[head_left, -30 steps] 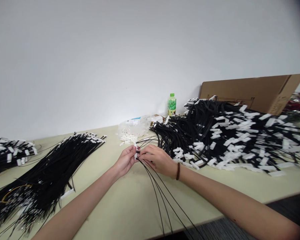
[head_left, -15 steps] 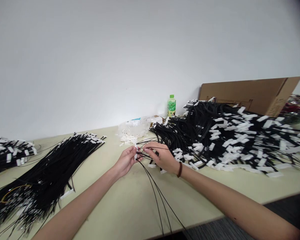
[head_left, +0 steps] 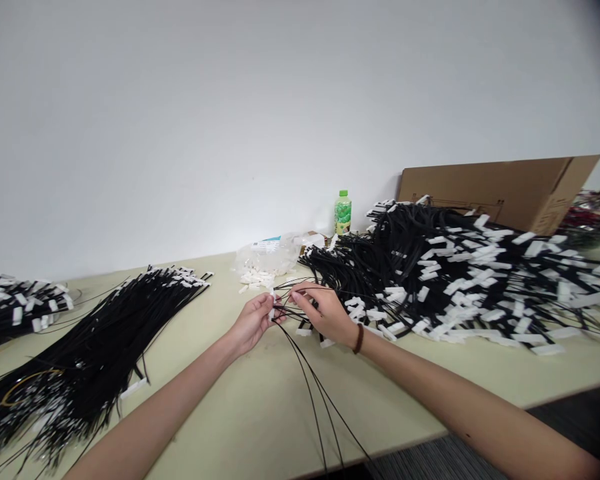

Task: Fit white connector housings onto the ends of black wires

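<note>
Near the middle of the table, my left hand [head_left: 254, 321] is closed on a small white connector housing [head_left: 273, 303], held upright between thumb and fingers. Several thin black wires [head_left: 307, 367] run out of the connector; some droop toward the table's front edge, others lead off to the right. My right hand [head_left: 323, 310] is just right of the connector, thumb and forefinger pinched on a black wire. The wire's tip is too small to make out. Behind the hands lies a clear plastic bag [head_left: 267, 257] with loose white connectors [head_left: 257, 277] at its mouth.
A large heap of black wires with white connectors [head_left: 460, 273] covers the right side. A long bundle of black wires [head_left: 95, 347] lies at left, beside another bundle [head_left: 20, 303]. At the back stand a green-capped bottle [head_left: 343, 213] and a cardboard box [head_left: 480, 190].
My right hand has shifted very slightly to the right, its fingertips a little farther from the connector. My left hand has stayed in place with the connector.
</note>
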`<action>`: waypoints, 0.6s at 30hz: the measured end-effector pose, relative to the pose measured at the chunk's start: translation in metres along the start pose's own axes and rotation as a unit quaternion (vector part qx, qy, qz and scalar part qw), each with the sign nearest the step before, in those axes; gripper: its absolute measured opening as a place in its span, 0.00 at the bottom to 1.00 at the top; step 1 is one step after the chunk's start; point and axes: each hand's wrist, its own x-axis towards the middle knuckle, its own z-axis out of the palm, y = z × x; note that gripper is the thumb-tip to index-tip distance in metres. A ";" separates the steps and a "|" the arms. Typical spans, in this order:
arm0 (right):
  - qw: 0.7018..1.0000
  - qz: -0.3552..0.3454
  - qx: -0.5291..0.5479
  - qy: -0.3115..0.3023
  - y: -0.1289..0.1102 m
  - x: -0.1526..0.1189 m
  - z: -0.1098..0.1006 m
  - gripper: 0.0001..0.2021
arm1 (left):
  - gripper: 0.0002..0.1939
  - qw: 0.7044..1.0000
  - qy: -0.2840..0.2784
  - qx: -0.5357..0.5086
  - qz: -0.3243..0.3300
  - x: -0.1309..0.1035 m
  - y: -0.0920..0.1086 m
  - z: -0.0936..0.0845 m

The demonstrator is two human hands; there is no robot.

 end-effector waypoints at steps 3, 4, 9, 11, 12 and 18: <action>1.000 0.006 -0.001 -0.006 0.000 0.000 0.000 0.09 | 0.15 1.000 0.002 0.005 0.000 0.000 0.000 0.001; 1.000 0.008 0.000 -0.009 -0.001 -0.001 0.000 0.09 | 0.15 1.000 0.001 0.007 0.000 0.000 0.000 0.001; 1.000 0.010 0.001 -0.014 -0.001 -0.001 0.000 0.10 | 0.15 1.000 -0.006 0.008 0.000 0.000 0.000 -0.001; 1.000 0.012 0.003 -0.016 -0.001 -0.001 0.000 0.10 | 0.15 1.000 -0.010 0.009 0.001 0.000 0.000 -0.001; 1.000 0.012 0.005 -0.017 -0.001 0.000 0.000 0.10 | 0.15 1.000 -0.011 0.010 0.001 0.000 -0.001 -0.002; 1.000 0.013 0.000 -0.018 -0.001 -0.001 0.001 0.10 | 0.14 1.000 -0.020 0.014 0.002 0.001 -0.002 -0.003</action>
